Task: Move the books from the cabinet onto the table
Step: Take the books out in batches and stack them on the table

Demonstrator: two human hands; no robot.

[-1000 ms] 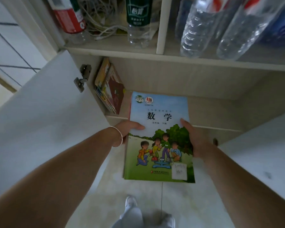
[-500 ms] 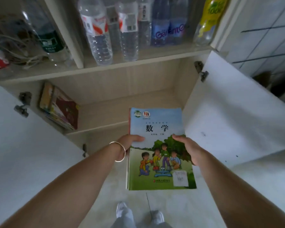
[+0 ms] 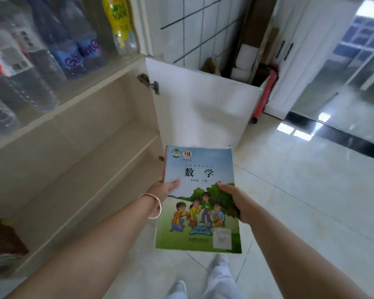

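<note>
A maths schoolbook (image 3: 200, 169) with a blue and green cover showing cartoon children is held flat in front of me, outside the cabinet (image 3: 78, 160). My left hand (image 3: 163, 192) grips its left edge, thumb on the cover. My right hand (image 3: 235, 201) grips its right edge, thumb on top. Several more books (image 3: 2, 240) lean at the far left of the cabinet's lower shelf. No table is in view.
The cabinet's white right door (image 3: 203, 108) stands open just beyond the book. Plastic bottles (image 3: 78, 44) fill the upper shelf. Tiled floor (image 3: 311, 190) stretches right toward a glass door; a red pole (image 3: 266, 91) and boards lean in the corner. My feet (image 3: 203, 283) are below.
The view has swung right, away from the cabinet toward the open floor. The book stays held in both hands and now sits past the shelf's right end.
</note>
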